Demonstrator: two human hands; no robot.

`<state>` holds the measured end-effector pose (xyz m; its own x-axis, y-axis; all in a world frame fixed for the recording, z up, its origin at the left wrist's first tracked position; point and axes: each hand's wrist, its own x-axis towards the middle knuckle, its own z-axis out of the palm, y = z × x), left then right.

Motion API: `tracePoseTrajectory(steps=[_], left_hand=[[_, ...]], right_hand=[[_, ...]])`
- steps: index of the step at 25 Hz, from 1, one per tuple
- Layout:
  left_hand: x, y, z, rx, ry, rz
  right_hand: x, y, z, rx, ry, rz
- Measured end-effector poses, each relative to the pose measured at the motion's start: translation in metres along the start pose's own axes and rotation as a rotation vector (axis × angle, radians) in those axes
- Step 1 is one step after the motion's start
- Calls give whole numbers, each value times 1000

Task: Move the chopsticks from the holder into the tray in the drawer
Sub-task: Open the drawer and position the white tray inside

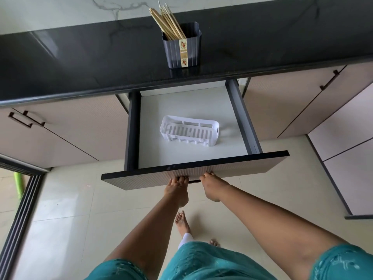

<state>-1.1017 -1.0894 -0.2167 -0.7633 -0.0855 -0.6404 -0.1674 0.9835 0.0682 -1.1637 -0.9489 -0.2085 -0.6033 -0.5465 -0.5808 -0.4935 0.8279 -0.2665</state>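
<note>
Chopsticks (168, 22) upright in holder (182, 50) on countertop (80, 63); tray (189, 130) in open drawer (193, 174), left hand (177, 188) and right hand (212, 185) gripping its handle

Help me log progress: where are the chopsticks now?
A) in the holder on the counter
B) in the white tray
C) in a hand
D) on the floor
A: the chopsticks stand bundled in the holder on the counter; the white tray in the drawer holds none.
</note>
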Motion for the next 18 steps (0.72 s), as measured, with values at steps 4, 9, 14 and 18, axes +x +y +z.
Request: tracePoseTrajectory(steps=[4,9,14,18], left_hand=[[-22,7,15,-28,1,11],[-40,12,31,-20,9,8],[-43,9,26,-80,-1,-8],[-46,10,25,-111,-43,8]], right_hand=[[-21,-5,24,-63,41,0],[-41,-11,41,-156,51,6],[-45,-16,36,-23,38,51],[-43,-19,36,-24,-10,79]])
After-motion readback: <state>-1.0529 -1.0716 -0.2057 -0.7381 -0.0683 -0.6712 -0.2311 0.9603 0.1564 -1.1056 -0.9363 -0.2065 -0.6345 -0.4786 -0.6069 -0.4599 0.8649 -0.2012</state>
